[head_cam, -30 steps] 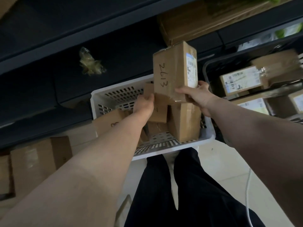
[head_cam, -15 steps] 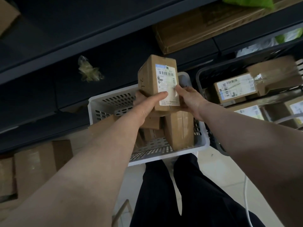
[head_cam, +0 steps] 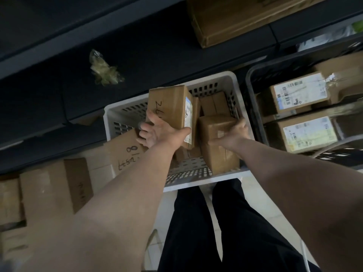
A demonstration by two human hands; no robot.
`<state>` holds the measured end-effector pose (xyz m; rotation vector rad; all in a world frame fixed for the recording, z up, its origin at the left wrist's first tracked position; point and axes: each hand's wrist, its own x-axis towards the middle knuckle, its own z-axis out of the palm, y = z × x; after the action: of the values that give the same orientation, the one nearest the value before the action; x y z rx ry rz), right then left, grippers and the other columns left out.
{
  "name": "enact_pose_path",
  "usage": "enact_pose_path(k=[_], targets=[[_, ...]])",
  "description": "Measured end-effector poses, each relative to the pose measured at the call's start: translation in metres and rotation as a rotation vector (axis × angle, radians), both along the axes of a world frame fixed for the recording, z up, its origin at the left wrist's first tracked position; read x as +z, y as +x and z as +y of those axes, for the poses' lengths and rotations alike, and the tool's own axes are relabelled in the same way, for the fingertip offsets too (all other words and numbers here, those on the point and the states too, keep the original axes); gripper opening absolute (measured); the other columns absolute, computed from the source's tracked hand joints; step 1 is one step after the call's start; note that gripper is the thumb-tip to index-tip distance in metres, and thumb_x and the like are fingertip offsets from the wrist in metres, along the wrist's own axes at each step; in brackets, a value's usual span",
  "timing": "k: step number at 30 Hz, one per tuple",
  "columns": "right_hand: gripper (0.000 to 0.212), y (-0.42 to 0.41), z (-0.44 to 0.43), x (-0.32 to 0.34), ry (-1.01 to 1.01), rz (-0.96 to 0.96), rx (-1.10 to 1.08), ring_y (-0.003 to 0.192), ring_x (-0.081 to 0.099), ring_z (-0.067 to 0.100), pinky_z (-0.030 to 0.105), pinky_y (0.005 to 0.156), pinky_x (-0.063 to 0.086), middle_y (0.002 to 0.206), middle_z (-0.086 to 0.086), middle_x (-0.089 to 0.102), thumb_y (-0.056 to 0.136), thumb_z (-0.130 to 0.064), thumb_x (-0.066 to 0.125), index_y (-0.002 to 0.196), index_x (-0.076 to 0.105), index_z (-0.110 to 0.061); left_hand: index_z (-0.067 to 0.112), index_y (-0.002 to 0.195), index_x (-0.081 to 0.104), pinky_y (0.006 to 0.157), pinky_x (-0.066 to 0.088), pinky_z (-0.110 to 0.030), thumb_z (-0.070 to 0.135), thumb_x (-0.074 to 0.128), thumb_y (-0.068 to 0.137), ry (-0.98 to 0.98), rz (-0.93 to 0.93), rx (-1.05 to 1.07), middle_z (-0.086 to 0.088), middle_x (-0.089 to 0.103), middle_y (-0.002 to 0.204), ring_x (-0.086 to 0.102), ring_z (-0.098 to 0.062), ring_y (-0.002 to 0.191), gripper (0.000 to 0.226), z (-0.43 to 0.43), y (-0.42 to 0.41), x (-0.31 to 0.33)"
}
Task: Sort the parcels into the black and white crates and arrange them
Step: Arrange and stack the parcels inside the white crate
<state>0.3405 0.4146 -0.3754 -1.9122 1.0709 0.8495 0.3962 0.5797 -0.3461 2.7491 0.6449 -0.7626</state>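
White crate [head_cam: 125, 112]: perforated plastic, smooth. Black crate [head_cam: 253, 79]: plastic, matt. Parcels [head_cam: 169, 107]: brown matt cardboard, glossy tape, white paper labels [head_cam: 299, 91]. Shelf [head_cam: 59, 55]: dark, matt. Floor [head_cam: 253, 195]: pale smooth tiles. Trousers [head_cam: 196, 232]: black cloth.

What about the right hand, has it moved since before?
Yes: right hand left the numbered parcel, dropping onto the taped parcel nearer the right wall of the white crate.

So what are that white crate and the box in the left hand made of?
The white crate is probably moulded plastic, matt, judging by its slotted walls. The box in the left hand looks like brown cardboard, matt, given its folded edges, marker writing and stuck-on paper label.
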Motion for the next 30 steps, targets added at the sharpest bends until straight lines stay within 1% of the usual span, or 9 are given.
enact_pose_path(k=[2, 4, 9, 14, 19, 22, 25, 28, 30], targets=[[0.143, 0.0, 0.01, -0.007, -0.008, 0.038, -0.004, 0.149, 0.015, 0.029, 0.049, 0.118, 0.024, 0.163, 0.009, 0.002, 0.061, -0.04, 0.09, 0.153, -0.017, -0.014, 0.022, 0.153, -0.004, 0.117, 0.02, -0.053, 0.065, 0.079, 0.057, -0.007, -0.012, -0.009, -0.021, 0.026, 0.146, 0.03, -0.041, 0.134, 0.134, 0.006, 0.003, -0.004], [0.141, -0.001, 0.02, -0.014, -0.051, 0.037, 0.002, 0.146, 0.021, 0.03, 0.049, 0.116, 0.027, 0.162, 0.01, 0.007, 0.063, -0.042, 0.088, 0.152, -0.018, -0.016, 0.021, 0.152, -0.001, 0.115, 0.025, -0.05, 0.064, 0.08, 0.057, -0.002, -0.036, -0.039, -0.019, 0.028, 0.141, 0.032, -0.04, 0.13, 0.132, 0.009, 0.006, -0.007], [0.099, 0.005, 0.023, -0.022, -0.154, -0.134, -0.054, 0.133, 0.042, 0.034, 0.047, 0.107, 0.04, 0.149, 0.013, 0.036, 0.078, -0.04, 0.073, 0.15, 0.013, -0.01, 0.021, 0.151, 0.003, 0.109, 0.03, -0.049, 0.064, 0.08, 0.056, 0.0, -0.058, -0.051, -0.019, 0.029, 0.139, 0.033, -0.039, 0.128, 0.13, 0.017, 0.014, -0.015], [0.1, 0.005, 0.03, -0.032, -0.02, -0.024, 0.054, 0.134, 0.041, 0.033, 0.041, 0.103, 0.042, 0.151, 0.011, 0.028, 0.078, -0.034, 0.077, 0.152, 0.014, -0.012, 0.021, 0.151, 0.005, 0.11, 0.029, -0.049, 0.061, 0.082, 0.055, -0.014, -0.118, -0.045, -0.019, 0.028, 0.142, 0.031, -0.038, 0.13, 0.13, 0.02, 0.006, -0.023], [0.1, 0.0, 0.034, -0.046, -0.013, -0.102, 0.006, 0.132, 0.043, 0.031, 0.042, 0.104, 0.043, 0.148, 0.01, 0.036, 0.073, -0.037, 0.077, 0.153, 0.02, -0.016, 0.024, 0.151, 0.006, 0.113, 0.027, -0.05, 0.06, 0.082, 0.055, -0.091, -0.19, -0.087, -0.017, 0.025, 0.146, 0.029, -0.036, 0.133, 0.127, 0.03, -0.005, -0.03], [0.099, 0.0, 0.035, -0.045, -0.089, -0.183, 0.022, 0.133, 0.041, 0.03, 0.049, 0.107, 0.04, 0.148, 0.009, 0.037, 0.072, -0.038, 0.078, 0.151, 0.021, -0.017, 0.025, 0.151, 0.008, 0.113, 0.027, -0.051, 0.06, 0.081, 0.054, -0.113, -0.21, -0.108, -0.016, 0.027, 0.146, 0.029, -0.035, 0.133, 0.127, 0.037, 0.0, -0.029], [0.091, 0.008, 0.042, -0.039, -0.129, -0.323, 0.026, 0.135, 0.037, 0.029, 0.05, 0.109, 0.037, 0.149, 0.009, 0.033, 0.078, -0.033, 0.073, 0.151, 0.021, -0.017, 0.026, 0.151, 0.009, 0.113, 0.026, -0.049, 0.059, 0.082, 0.054, -0.14, -0.201, -0.093, -0.014, 0.029, 0.145, 0.03, -0.035, 0.132, 0.126, 0.04, 0.006, -0.022], [0.071, 0.022, 0.05, -0.029, -0.155, -0.452, -0.009, 0.129, 0.044, 0.026, 0.042, 0.104, 0.041, 0.145, 0.006, 0.038, 0.083, -0.022, 0.066, 0.146, 0.033, -0.019, 0.027, 0.151, 0.011, 0.113, 0.025, -0.049, 0.058, 0.083, 0.055, -0.167, -0.201, -0.091, -0.013, 0.03, 0.145, 0.03, -0.034, 0.133, 0.124, 0.04, 0.01, -0.013], [0.053, 0.03, 0.055, -0.02, -0.184, -0.577, -0.039, 0.121, 0.051, 0.02, 0.031, 0.093, 0.044, 0.139, 0.002, 0.046, 0.088, -0.018, 0.061, 0.138, 0.045, -0.02, 0.028, 0.151, 0.012, 0.114, 0.023, -0.048, 0.058, 0.084, 0.054, -0.183, -0.216, -0.088, -0.013, 0.03, 0.146, 0.03, -0.034, 0.134, 0.124, 0.044, 0.012, -0.006]])
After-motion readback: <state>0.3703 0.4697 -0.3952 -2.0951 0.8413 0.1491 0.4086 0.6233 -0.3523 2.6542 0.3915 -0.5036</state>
